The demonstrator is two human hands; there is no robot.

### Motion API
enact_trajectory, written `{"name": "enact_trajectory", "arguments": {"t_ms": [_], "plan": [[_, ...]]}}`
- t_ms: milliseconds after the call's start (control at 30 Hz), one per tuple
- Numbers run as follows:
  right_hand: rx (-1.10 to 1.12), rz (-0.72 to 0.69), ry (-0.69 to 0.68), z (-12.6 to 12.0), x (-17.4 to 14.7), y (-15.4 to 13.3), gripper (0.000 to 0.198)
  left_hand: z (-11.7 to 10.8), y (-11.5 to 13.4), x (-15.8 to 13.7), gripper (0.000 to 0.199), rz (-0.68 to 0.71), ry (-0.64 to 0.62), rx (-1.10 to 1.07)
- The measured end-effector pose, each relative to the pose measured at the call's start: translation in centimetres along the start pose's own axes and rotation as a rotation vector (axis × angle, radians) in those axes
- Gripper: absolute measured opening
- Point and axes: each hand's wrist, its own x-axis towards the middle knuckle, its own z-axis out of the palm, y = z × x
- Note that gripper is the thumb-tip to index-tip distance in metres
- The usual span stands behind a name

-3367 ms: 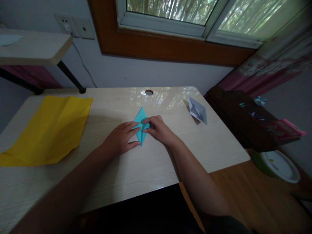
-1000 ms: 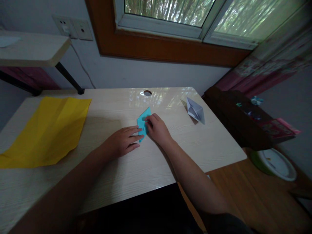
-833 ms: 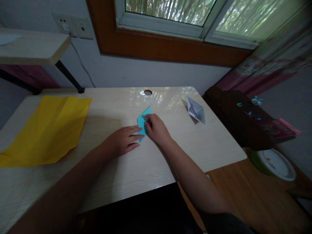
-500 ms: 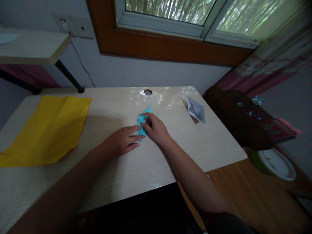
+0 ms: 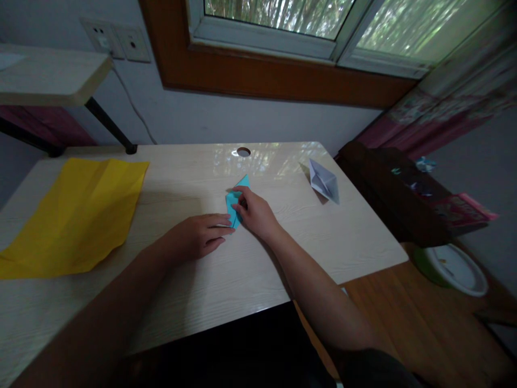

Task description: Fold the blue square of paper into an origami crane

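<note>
A small folded piece of turquoise paper [image 5: 231, 201] lies on the pale table, long and narrow with a pointed far end. My right hand [image 5: 255, 214] is on its right side, fingers curled with thumb and fingertips on the paper, covering part of it. From the left, my left hand [image 5: 204, 235] reaches to the paper's near end. Its fingers are stretched out and slightly apart, the fingertips touching the lower left edge. Some of the folds are hidden under my fingers.
A large yellow sheet [image 5: 84, 215] covers the table's left part. A white folded paper boat [image 5: 324, 182] sits at the right. Near the back edge is a round cable hole [image 5: 243, 152]. A raised shelf [image 5: 52, 75] stands at back left. A green and white bin [image 5: 456, 269] is on the floor.
My left hand has drawn back slightly toward the lower left, and its fingertips now sit at the paper's near end. The right hand stays on the paper. The view has shifted slightly.
</note>
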Motion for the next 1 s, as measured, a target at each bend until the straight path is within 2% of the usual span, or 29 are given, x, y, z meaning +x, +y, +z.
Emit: {"name": "enact_trajectory", "arguments": {"t_ms": [433, 633, 1000], "plan": [[-0.075, 0.012, -0.010, -0.1, 0.2, -0.2, 0.031, 0.0, -0.9, -0.2, 0.037, -0.021, 0.108, -0.103], [-0.069, 0.021, -0.017, 0.1, 0.3, 0.1, 0.023, -0.2, -1.3, -0.3, 0.041, -0.023, 0.057, -0.058], [-0.072, 0.012, -0.022, 0.1, 0.3, -0.1, 0.020, -0.4, -1.0, 0.0, 0.039, 0.021, 0.047, -0.014]]}}
